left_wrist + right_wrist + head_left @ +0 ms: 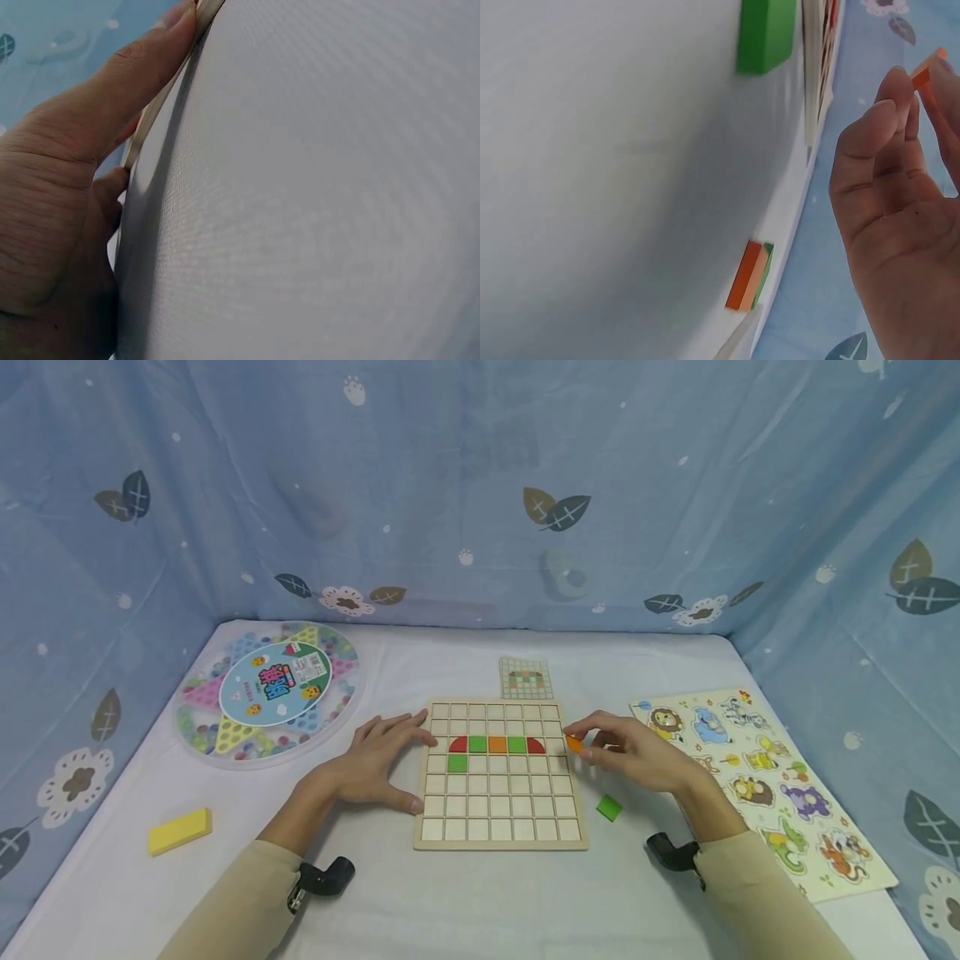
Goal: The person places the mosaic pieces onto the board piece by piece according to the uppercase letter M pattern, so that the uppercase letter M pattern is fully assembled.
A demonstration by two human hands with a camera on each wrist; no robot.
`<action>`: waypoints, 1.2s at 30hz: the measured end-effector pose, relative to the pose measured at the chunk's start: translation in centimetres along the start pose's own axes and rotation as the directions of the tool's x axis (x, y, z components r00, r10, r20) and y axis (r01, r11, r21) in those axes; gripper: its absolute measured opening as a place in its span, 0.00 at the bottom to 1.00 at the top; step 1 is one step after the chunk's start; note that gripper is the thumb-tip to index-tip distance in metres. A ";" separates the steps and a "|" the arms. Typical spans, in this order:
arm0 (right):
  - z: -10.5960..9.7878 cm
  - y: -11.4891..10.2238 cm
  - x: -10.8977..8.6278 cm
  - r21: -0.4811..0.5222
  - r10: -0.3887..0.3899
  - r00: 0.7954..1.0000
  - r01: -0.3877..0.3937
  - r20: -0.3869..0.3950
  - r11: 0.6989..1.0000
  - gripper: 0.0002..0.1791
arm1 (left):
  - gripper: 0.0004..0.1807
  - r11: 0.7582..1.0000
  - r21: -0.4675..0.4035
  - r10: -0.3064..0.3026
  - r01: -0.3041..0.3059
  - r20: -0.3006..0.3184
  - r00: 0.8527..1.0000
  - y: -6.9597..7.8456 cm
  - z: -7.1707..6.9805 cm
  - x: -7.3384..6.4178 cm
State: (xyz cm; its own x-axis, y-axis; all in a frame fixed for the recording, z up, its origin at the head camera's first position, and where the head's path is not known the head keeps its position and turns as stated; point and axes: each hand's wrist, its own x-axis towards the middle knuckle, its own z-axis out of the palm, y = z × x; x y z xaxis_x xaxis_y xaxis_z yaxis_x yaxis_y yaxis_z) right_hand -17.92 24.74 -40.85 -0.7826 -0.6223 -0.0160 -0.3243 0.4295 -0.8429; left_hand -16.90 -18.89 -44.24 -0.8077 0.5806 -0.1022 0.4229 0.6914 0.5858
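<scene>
A wooden grid board (pixel 498 845) lies mid-table. One row on it holds a red rounded tile (pixel 458 745), a green tile (pixel 477 744), an orange tile (pixel 497 745), then another green and another red one. Below the left red tile sits a green square (pixel 457 764). My left hand (pixel 372 764) touches the board's left edge with thumb and fingers spread. At the right edge, my right hand (pixel 637 752) pinches an orange tile (pixel 573 743) between thumb and fingertips. A loose green tile (pixel 609 808) lies right of the board.
Behind the board lies a small pattern card (pixel 527 679). A round marble game box (pixel 345 727) is back left, a yellow block (pixel 180 832) front left, an animal puzzle board (pixel 806 777) at right. In the right wrist view, an orange block (pixel 744 276) lies against something green.
</scene>
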 end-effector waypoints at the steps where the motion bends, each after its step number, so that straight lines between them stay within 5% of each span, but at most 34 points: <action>1: 0.1 0.0 0.2 0.013 -0.001 1.000 0.001 0.001 1.000 0.20 | 0.49 1.000 0.003 0.001 -0.001 0.000 1.000 0.0 0.0 0.0; 36: 4.2 -2.7 6.3 0.118 -0.135 0.986 0.123 0.102 0.985 0.19 | 0.48 1.000 0.011 0.020 -0.020 -0.008 1.000 -0.3 0.0 0.0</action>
State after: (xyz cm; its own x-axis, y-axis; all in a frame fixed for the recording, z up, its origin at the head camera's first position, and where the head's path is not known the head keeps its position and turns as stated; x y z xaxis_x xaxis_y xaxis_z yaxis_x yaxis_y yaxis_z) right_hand -19.70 16.93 -40.97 -0.6733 -0.7381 0.0435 -0.3532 0.2694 -0.8959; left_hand -16.97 -19.10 -44.38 -0.8024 0.5909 -0.0839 0.4433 0.6842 0.5791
